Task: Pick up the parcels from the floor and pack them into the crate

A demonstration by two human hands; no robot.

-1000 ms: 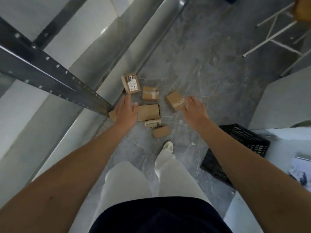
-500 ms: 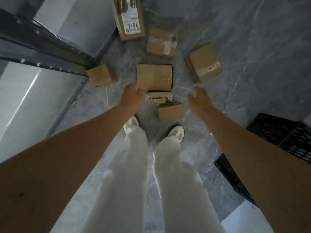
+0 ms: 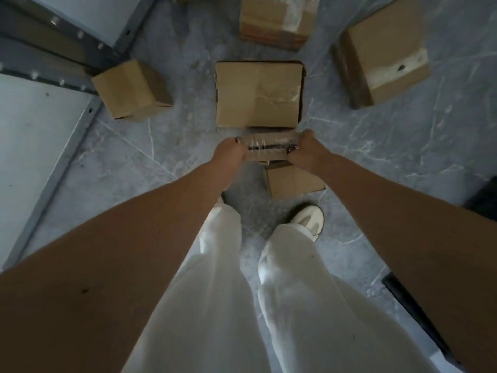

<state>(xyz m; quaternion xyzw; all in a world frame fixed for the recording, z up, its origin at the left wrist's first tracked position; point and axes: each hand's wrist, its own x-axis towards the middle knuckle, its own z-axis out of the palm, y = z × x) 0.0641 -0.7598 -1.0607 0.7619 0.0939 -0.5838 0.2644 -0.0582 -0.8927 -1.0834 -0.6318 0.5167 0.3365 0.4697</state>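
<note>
Several brown cardboard parcels lie on the grey marble floor. My left hand [image 3: 230, 152] and my right hand [image 3: 304, 152] grip the two ends of a small taped parcel [image 3: 267, 148] just in front of my feet. Directly behind it sits a larger flat parcel [image 3: 258, 94]. A small parcel [image 3: 293, 181] lies under my right wrist. Further parcels rest at the left [image 3: 131, 90], the far middle [image 3: 277, 20] and the far right [image 3: 382, 49]. Only a dark edge of the black crate [image 3: 481, 203] shows at the right border.
A grey metal shelf frame [image 3: 67, 49] with pale panels runs along the left. My white trouser legs and a white shoe [image 3: 306, 222] fill the lower middle. A dark strip [image 3: 398, 289] lies on the floor at lower right.
I have bent lower toward the floor, so the parcels look larger. Both hands moved inward and closed on the ends of the small taped parcel. The crate slid almost out of view.
</note>
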